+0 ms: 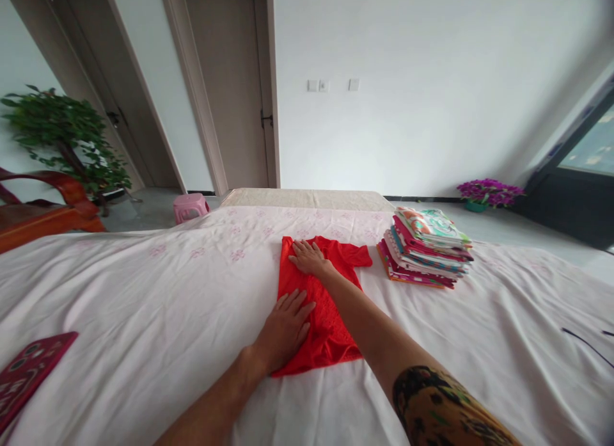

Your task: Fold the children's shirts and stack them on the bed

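A bright red short-sleeved shirt [330,305] lies on the pale pink-flowered sheet [201,305] in front of me. Its left edge is straight, as if that side is folded in, while one sleeve sticks out to the right. My left hand [286,324] rests flat on the lower left part of the shirt, fingers stretched out. Farther up, my right hand [307,256] lies flat near the top left of the red cloth, its fingers spread. Neither hand grips the fabric. My right forearm hides part of the shirt's right side.
A stack of folded colourful cloths [426,247] stands right of the shirt. A dark red printed item [33,375] lies at the left. Beyond the sheet are a pink stool [190,207], a potted plant [62,132] and purple flowers [489,192]. A thin black cable [588,345] lies far right.
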`<state>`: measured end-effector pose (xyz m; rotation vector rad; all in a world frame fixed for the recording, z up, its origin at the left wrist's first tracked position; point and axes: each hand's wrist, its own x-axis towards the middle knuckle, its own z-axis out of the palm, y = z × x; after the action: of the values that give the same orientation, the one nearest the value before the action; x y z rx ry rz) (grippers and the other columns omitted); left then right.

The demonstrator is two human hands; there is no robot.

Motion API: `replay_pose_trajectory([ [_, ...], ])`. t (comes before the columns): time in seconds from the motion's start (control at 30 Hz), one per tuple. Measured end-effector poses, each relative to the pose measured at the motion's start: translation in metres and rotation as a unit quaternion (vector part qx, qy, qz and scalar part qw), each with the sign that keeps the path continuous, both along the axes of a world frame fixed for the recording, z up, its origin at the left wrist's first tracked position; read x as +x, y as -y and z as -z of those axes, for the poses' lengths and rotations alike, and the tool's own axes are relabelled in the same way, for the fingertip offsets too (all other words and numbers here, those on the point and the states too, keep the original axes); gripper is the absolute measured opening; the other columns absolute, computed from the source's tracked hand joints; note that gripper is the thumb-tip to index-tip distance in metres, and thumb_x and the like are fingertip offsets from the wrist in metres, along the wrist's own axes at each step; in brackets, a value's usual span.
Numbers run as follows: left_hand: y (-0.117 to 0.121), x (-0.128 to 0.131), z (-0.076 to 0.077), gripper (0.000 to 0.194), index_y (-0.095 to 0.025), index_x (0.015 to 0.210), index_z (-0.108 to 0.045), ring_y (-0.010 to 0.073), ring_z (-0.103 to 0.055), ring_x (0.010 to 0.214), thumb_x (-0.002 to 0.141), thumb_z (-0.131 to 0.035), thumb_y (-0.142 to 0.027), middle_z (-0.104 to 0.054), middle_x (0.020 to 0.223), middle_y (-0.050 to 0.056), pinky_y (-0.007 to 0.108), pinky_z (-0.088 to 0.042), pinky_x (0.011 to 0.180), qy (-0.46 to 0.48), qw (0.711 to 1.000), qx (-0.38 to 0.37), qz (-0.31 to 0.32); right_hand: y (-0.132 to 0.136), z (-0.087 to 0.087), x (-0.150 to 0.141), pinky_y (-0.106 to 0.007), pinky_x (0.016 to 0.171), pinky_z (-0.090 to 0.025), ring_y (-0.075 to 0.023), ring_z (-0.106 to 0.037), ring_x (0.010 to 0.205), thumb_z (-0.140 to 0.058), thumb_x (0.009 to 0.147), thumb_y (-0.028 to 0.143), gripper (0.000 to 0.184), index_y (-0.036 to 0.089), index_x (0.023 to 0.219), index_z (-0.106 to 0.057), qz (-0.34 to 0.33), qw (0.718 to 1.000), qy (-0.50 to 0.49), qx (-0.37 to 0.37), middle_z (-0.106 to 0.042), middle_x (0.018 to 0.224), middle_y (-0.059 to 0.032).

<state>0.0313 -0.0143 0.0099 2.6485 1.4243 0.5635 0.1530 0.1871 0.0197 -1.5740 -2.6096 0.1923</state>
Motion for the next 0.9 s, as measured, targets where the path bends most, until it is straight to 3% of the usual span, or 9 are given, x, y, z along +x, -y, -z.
replay_pose_trajectory([
  [0.13,0.001,-0.002,0.0,0.05,-0.029,0.145,-0.048,0.0279,-0.035,0.145,0.095,-0.052,-0.034,-0.041,0.157,0.009,0.053,-0.031,0.118,0.001,1.0,-0.003,0.008,0.006,0.003,0.008,-0.053,0.121,-0.01,-0.0278,-0.016,0.151,-0.028,0.101,0.053,0.068,0.014,0.156,-0.03,0.022,1.0,-0.011,0.016,-0.021,0.164,-0.0129],
  [0.3,0.0,-0.003,0.003,0.051,-0.029,0.146,-0.047,0.0278,-0.031,0.148,0.097,-0.048,-0.044,-0.037,0.158,0.01,0.053,-0.026,0.12,-0.002,1.0,-0.019,0.01,0.015,0.009,0.042,-0.053,0.121,-0.009,-0.0269,-0.019,0.151,-0.026,0.101,0.052,0.067,0.014,0.156,-0.031,0.064,0.997,0.006,0.037,-0.025,0.162,-0.013],
  [0.53,0.001,-0.003,-0.001,0.062,-0.02,0.153,-0.034,0.0249,-0.031,0.147,0.098,-0.043,-0.049,-0.039,0.157,0.013,0.05,-0.025,0.121,0.035,0.998,-0.05,0.014,0.039,0.003,0.073,-0.051,0.122,-0.003,-0.028,-0.014,0.152,-0.032,0.1,0.051,0.067,0.013,0.156,-0.031,0.079,0.991,0.014,0.105,-0.023,0.163,-0.0133],
  [0.7,0.0,-0.004,-0.006,0.06,-0.018,0.149,-0.042,0.0256,-0.028,0.149,0.097,-0.045,-0.048,-0.036,0.158,0.012,0.051,-0.022,0.122,0.034,0.995,-0.085,0.024,0.068,0.002,0.088,-0.05,0.122,-0.01,-0.0269,-0.02,0.15,-0.031,0.101,0.05,0.064,0.016,0.155,-0.032,0.041,0.998,0.007,0.046,-0.026,0.162,-0.0105],
  [0.9,0.004,-0.016,-0.011,0.047,-0.021,0.139,-0.056,0.0205,-0.041,0.142,0.098,-0.041,-0.038,-0.054,0.147,0.008,0.043,-0.032,0.119,0.201,0.967,-0.156,0.005,0.092,0.001,0.102,-0.048,0.122,-0.007,-0.0257,-0.014,0.152,-0.034,0.101,0.047,0.065,0.015,0.157,-0.027,0.086,0.993,0.022,0.08,-0.021,0.164,-0.0111],
])
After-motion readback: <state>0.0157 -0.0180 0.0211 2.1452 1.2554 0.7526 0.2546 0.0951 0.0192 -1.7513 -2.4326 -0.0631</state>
